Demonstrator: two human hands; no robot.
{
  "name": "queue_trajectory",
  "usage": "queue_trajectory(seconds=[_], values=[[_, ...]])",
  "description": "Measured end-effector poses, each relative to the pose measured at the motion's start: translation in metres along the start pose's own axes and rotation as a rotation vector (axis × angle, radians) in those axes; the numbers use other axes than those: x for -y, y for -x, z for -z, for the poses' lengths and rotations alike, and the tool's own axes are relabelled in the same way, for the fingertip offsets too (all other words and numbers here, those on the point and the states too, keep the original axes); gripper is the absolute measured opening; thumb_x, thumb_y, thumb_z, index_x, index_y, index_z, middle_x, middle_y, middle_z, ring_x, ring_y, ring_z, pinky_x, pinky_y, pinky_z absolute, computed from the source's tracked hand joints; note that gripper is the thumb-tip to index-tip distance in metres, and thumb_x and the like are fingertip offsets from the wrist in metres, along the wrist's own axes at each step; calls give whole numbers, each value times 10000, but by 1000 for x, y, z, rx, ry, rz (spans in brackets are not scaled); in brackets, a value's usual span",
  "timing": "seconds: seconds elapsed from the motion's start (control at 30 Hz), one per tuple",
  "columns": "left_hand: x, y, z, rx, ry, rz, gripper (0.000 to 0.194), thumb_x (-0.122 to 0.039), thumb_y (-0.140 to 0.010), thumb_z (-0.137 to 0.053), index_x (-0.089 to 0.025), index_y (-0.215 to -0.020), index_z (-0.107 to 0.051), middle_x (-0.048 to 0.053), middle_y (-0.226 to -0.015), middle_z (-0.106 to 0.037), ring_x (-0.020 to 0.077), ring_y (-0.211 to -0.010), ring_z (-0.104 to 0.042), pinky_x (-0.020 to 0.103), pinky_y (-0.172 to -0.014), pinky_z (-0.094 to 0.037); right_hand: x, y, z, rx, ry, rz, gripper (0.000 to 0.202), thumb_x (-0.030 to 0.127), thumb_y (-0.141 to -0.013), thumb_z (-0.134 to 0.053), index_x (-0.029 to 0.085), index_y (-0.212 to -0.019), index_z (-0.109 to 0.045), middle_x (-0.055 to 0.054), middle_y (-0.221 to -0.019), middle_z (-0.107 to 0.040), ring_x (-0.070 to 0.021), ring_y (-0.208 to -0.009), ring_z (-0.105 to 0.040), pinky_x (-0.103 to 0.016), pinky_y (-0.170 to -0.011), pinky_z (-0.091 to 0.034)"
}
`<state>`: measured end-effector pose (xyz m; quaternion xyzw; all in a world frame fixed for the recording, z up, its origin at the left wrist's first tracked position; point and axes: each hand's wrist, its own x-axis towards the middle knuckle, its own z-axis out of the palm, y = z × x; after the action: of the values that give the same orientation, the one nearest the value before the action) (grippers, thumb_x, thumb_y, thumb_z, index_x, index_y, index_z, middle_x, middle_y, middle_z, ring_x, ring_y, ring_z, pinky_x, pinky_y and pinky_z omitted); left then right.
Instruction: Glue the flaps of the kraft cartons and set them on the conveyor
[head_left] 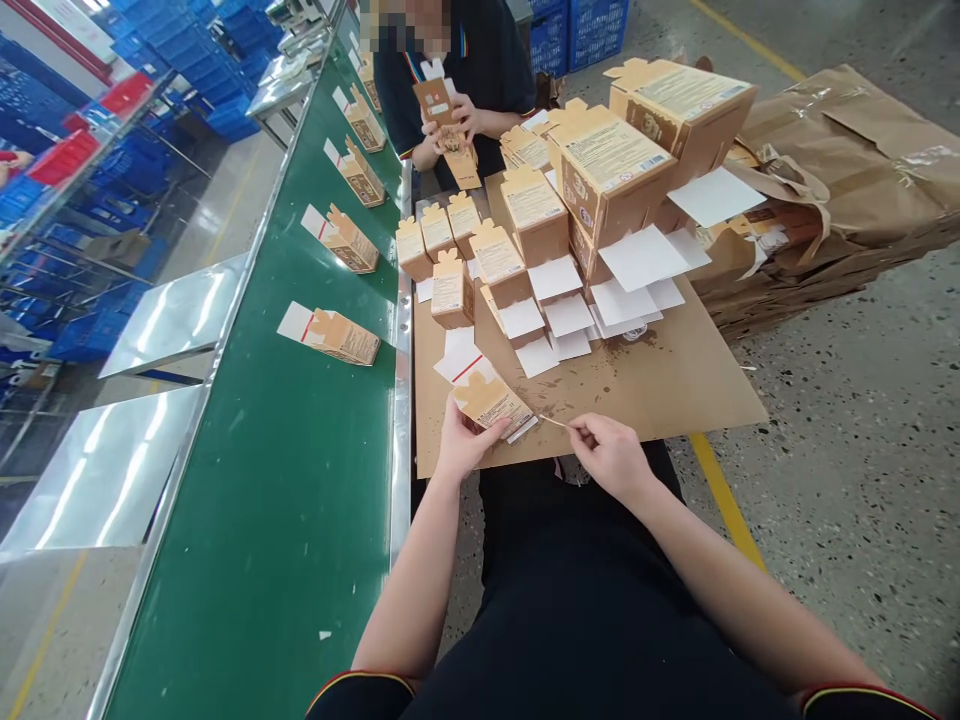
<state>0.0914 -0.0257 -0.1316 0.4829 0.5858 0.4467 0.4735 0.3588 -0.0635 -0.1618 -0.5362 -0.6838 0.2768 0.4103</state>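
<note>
My left hand is closed around a small tan printed carton near the front edge of the cardboard-topped table. The carton lies tilted, its white flap with a red strip pointing up and left, and a small white flap showing at its lower right end. To its right, my right hand pinches a thin pale strip, whose free tip points toward the carton's lower right corner. Whether the strip touches the carton I cannot tell. Behind my hands stand stacked cartons with white flaps sticking out.
Left of the table runs a green conveyor belt with several spaced cartons on it. Across the table a co-worker holds a carton. Brown paper-covered stacks stand at the right, and blue crates at the back.
</note>
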Motion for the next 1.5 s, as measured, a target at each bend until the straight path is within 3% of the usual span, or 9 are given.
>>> queue_trajectory(seconds=[0.3,0.6,0.7,0.87,1.0,1.13,1.3,1.4,1.5], values=[[2,16,-8,-5,-283,-81,741,-367,-749,-985,-258,-1390,-631,143,-1313,-807,353,-1204,-818,507,-1028,-679,6,15,39,-176,-81,-174,272,417,-1069,-699,253,-866,-772,-12,-674,-735,-161,-542,-690,-269,-571,-607],[5,7,6,-30,-313,-43,709,-386,-702,-1035,-267,-1307,-685,137,-1252,-831,378,-1181,-826,563,-1058,-670,15,17,34,-179,-129,-167,329,475,-1073,-683,252,-847,-769,-20,-665,-738,-170,-528,-682,-289,-558,-610],[7,3,52,-303,-289,-23,785,-434,-611,-1085,-260,-1253,-669,147,-1230,-821,412,-1200,-816,662,-1130,-634,13,17,38,-205,-121,-183,351,505,-1071,-689,255,-837,-769,-20,-642,-728,-179,-521,-688,-302,-554,-607],[5,2,173,-746,-210,-83,970,-524,-635,-1053,-268,-1410,-529,172,-1531,-694,432,-1505,-668,722,-1283,-515,8,12,51,-231,-118,-197,407,584,-1064,-709,250,-842,-780,-23,-609,-713,-193,-506,-691,-318,-550,-611],[17,7,219,-807,-211,96,968,-360,-544,-1083,-275,-1324,-516,153,-1437,-711,420,-1490,-676,686,-1300,-509,8,-2,50,-195,-166,-176,457,643,-1057,-718,245,-843,-790,-22,-613,-712,-182,-472,-668,-312,-522,-598],[37,20,209,-854,-235,138,877,-274,-599,-1003,-299,-1280,-451,137,-1396,-659,418,-1541,-616,693,-1318,-470,5,-4,54,-191,-169,-177,495,684,-1054,-714,243,-843,-794,-22,-625,-715,-176,-471,-670,-303,-507,-582],[49,40,172,-1202,-344,-197,634,-293,-750,-799,-330,-1244,-404,98,-1382,-540,363,-1422,-638,650,-1233,-548,-5,17,83,-279,-78,-275,502,733,-1037,-710,271,-863,-801,-20,-609,-706,-207,-480,-682,-343,-526,-605],[29,10,149,-1047,-354,-428,516,-342,-804,-768,-305,-1210,-452,82,-1318,-550,324,-1311,-665,587,-1200,-562,-8,28,97,-325,-44,-325,497,750,-1018,-718,287,-854,-795,-37,-591,-706,-238,-472,-681,-386,-510,-601],[-10,-66,133,-783,-229,-466,495,-382,-881,-726,-286,-1320,-519,101,-1355,-600,309,-1371,-641,521,-1237,-528,-7,29,102,-348,-51,-352,490,764,-999,-728,301,-852,-794,-54,-592,-713,-260,-468,-686,-416,-490,-599]])
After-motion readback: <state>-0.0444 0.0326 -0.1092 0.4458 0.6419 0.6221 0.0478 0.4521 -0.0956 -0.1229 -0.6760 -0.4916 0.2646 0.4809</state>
